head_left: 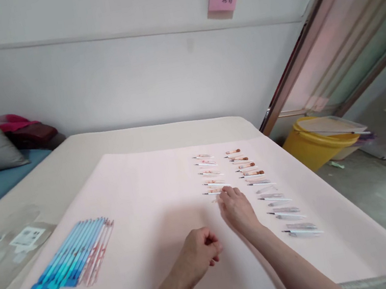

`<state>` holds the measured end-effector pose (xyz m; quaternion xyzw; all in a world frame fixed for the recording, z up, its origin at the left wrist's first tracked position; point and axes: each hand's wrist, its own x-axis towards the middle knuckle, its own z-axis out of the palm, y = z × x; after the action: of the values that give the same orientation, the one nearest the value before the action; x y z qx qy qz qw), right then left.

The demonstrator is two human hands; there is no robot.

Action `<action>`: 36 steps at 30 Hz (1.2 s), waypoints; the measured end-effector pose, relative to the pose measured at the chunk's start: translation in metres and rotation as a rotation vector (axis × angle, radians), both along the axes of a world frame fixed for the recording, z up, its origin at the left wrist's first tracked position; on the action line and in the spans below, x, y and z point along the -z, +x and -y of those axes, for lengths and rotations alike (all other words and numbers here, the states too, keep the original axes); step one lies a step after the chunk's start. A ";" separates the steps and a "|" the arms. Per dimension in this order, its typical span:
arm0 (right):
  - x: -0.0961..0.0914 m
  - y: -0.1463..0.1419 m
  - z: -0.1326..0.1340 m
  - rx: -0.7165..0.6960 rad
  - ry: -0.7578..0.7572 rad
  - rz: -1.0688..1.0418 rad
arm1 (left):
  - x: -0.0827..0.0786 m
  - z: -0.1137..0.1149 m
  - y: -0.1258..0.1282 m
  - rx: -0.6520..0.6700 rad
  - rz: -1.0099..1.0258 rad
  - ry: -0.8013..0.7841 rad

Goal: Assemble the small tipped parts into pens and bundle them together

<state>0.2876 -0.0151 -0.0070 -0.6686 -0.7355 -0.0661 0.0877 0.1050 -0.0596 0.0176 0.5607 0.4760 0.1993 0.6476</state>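
Observation:
My right hand (239, 208) rests on the pale sheet at the near end of a middle column of pen parts (209, 174). Its fingers are bent down together beside the nearest white refill with a dark tip (212, 193); what lies under them is hidden. A small yellowish piece shows by the fingertips. Lower and to the left, my left hand (199, 253) hovers with fingers curled in, and nothing sticks out of it. Right of my right hand runs another column: refills beside clear barrels (285, 210), the far ones with brown-topped pieces (252, 174).
Blue pens (70, 255) and clear pens with red markings (96, 256) lie in a bundle at the left. Clear plastic bags (9, 246) are beside the sheet (136, 184). A yellow bin (301, 145) stands on the floor at right; a wall (129, 81) is behind the table.

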 end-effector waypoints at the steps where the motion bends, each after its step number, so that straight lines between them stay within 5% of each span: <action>1: -0.002 0.000 0.000 -0.002 -0.015 0.014 | 0.000 0.001 0.001 -0.002 0.015 -0.018; 11: -0.011 0.010 0.003 0.014 -0.189 0.038 | -0.008 0.001 -0.001 -0.173 0.186 -0.258; 17: -0.015 -0.021 0.018 -0.128 -0.217 -0.338 | -0.003 -0.003 0.006 -0.575 0.391 -0.483; 23: -0.015 -0.046 0.029 -0.235 -0.247 -0.536 | 0.007 -0.008 0.006 -0.689 0.504 -0.474; 26: -0.017 -0.033 0.022 -0.188 -0.165 -0.457 | 0.008 -0.008 0.005 -0.729 0.508 -0.454; 29: -0.015 -0.007 0.011 0.014 -0.057 -0.231 | 0.006 -0.009 0.002 -0.721 0.493 -0.448; 32: -0.009 0.014 0.003 0.152 -0.120 -0.093 | 0.004 -0.010 0.000 -0.712 0.490 -0.449; 36: -0.001 0.022 0.000 0.153 -0.191 -0.052 | 0.003 -0.012 -0.004 -0.734 0.502 -0.449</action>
<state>0.3093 -0.0152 -0.0061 -0.7296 -0.6827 0.0149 0.0375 0.1014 -0.0477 0.0147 0.1376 0.5026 0.4354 0.7341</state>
